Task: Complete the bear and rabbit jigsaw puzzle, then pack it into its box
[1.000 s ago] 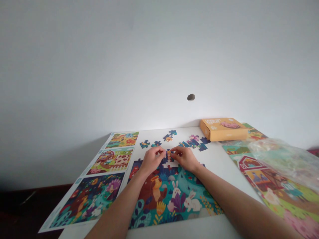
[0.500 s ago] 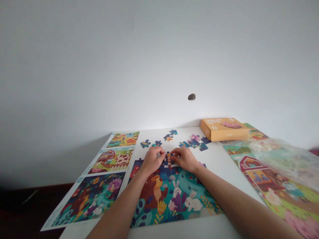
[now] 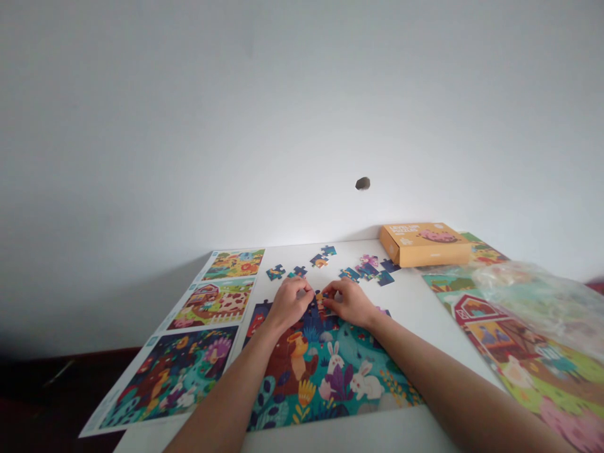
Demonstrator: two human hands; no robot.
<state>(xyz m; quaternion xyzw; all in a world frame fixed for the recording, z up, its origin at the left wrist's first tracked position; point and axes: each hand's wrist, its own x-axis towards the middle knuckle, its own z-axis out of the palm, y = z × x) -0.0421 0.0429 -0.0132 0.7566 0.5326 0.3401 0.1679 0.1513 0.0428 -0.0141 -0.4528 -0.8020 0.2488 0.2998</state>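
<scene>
A partly joined jigsaw puzzle (image 3: 325, 365) lies on the white table, its picture showing a bear, white rabbits and plants. At its far edge is a puzzle piece (image 3: 321, 306) with an orange figure on dark blue, set against the joined part. My right hand (image 3: 346, 301) grips this piece from the right with bent fingers. From the left, my left hand (image 3: 290, 305) pinches at the same piece, thumb and forefinger closed; the contact is partly hidden. Several loose puzzle pieces (image 3: 367, 270) lie beyond my hands, some of them overlapping.
A sheet with three printed pictures (image 3: 202, 302) lies along the left side. An orange puzzle box (image 3: 431, 255) stands at the back right by the wall. On the right, a farm picture (image 3: 509, 343) is partly covered by a clear plastic bag (image 3: 533, 296).
The puzzle piece between my hands has moved slightly toward me, and the white gap between it and the joined part has closed. Both hands keep nearly the same place.
</scene>
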